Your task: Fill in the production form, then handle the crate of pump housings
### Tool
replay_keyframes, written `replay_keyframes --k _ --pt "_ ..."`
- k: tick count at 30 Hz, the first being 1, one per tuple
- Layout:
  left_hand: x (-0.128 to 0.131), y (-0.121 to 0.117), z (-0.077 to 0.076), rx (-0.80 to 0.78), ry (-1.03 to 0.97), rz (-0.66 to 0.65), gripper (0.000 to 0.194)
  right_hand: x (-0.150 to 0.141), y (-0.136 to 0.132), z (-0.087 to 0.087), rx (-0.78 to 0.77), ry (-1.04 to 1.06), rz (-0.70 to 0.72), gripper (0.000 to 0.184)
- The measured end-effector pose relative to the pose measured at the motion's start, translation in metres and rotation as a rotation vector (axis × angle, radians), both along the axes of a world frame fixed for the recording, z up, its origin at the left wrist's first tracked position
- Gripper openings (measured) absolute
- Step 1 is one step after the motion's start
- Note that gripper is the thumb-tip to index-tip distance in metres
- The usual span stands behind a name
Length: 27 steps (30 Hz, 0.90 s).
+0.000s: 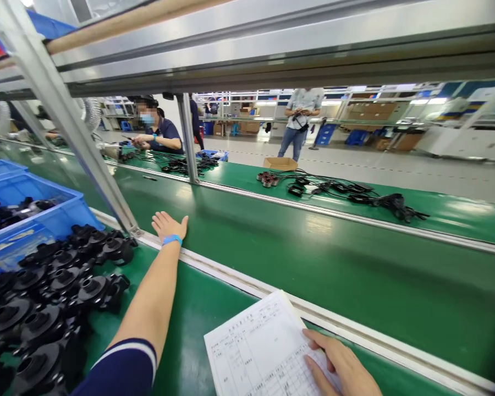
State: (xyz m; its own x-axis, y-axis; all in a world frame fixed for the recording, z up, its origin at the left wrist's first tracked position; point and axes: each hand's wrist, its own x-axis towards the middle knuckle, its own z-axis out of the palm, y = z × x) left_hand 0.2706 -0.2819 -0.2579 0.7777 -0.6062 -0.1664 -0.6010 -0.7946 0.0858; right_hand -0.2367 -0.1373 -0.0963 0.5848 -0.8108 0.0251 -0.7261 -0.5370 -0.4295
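My left hand is stretched out over the green conveyor belt, palm down, with its fingers spread and nothing in it. A blue band circles that wrist. At the lower right, my right hand has its fingers and thumb on the right side of a white printed form with tables and writing. The form lies at a slant over the near green worktop, its top corner by the metal rail. To the left of my left arm, many black plastic motor-like housings stand in rows.
Blue bins with black parts stand at the left. A slanted metal post and an overhead shelf frame the view. Across the belt lie black cables, copper-coloured coils and a cardboard box. A masked co-worker sits opposite; another person stands.
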Motion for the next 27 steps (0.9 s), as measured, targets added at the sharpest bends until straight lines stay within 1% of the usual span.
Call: replay_keyframes --k 2,3,4,6,7,9,11,13,15,16,18,19,20,21,22,24,25,26,27 --pt "-0.006 0.000 0.009 -0.013 -0.013 0.008 0.103 0.005 0.001 0.002 -0.008 0.052 -0.037 0.043" --pt "-0.010 0.000 0.013 -0.022 -0.012 0.003 0.101 0.008 0.001 0.005 0.007 0.108 -0.071 0.053" --pt "-0.014 0.000 0.018 -0.026 0.001 -0.001 0.100 0.012 0.001 0.008 0.051 0.174 -0.112 0.068" --pt "-0.022 -0.001 0.027 -0.010 0.061 0.010 0.097 0.022 -0.004 0.017 0.226 0.284 -0.200 0.097" --pt "-0.027 -0.002 0.032 -0.012 0.089 0.010 0.094 0.027 -0.008 0.022 0.335 0.316 -0.234 0.107" --pt "-0.040 -0.002 0.041 -0.023 0.161 -0.024 0.089 0.039 -0.018 0.033 0.510 0.322 -0.273 0.116" --pt "-0.060 -0.002 0.054 -0.037 0.232 -0.082 0.091 0.048 -0.028 0.041 0.581 0.281 -0.274 0.117" --pt "-0.087 0.002 0.071 -0.027 0.298 -0.143 0.092 0.055 -0.034 0.047 0.588 0.234 -0.242 0.117" --pt "-0.116 0.012 0.092 0.013 0.389 -0.234 0.084 0.058 -0.037 0.048 0.587 0.205 -0.204 0.121" --pt "-0.131 0.020 0.102 0.043 0.472 -0.312 0.076 0.059 -0.037 0.048 0.586 0.194 -0.193 0.122" --pt "-0.157 0.040 0.119 0.082 0.662 -0.524 0.063 0.058 -0.036 0.045 0.572 0.182 -0.190 0.120" --pt "-0.168 0.052 0.126 0.094 0.736 -0.615 0.058 0.057 -0.035 0.043 0.559 0.177 -0.196 0.116" --pt "-0.177 0.064 0.132 0.106 0.794 -0.689 0.058 0.055 -0.035 0.040 0.549 0.168 -0.208 0.113" --pt "-0.186 0.076 0.139 0.114 0.839 -0.748 0.064 0.053 -0.035 0.036 0.549 0.150 -0.230 0.111" --pt "-0.192 0.088 0.144 0.125 0.875 -0.796 0.079 0.050 -0.036 0.033 0.566 0.125 -0.254 0.108" --pt "-0.202 0.109 0.155 0.156 0.926 -0.867 0.113 0.044 -0.039 0.030 0.684 0.057 -0.316 0.106" --pt "-0.204 0.117 0.160 0.170 0.939 -0.890 0.125 0.041 -0.041 0.029 0.765 0.020 -0.338 0.102" --pt "-0.205 0.124 0.165 0.176 0.946 -0.904 0.131 0.039 -0.043 0.029 0.845 -0.015 -0.344 0.094" --pt "-0.206 0.128 0.169 0.174 0.947 -0.910 0.131 0.036 -0.045 0.030 0.918 -0.050 -0.342 0.080"
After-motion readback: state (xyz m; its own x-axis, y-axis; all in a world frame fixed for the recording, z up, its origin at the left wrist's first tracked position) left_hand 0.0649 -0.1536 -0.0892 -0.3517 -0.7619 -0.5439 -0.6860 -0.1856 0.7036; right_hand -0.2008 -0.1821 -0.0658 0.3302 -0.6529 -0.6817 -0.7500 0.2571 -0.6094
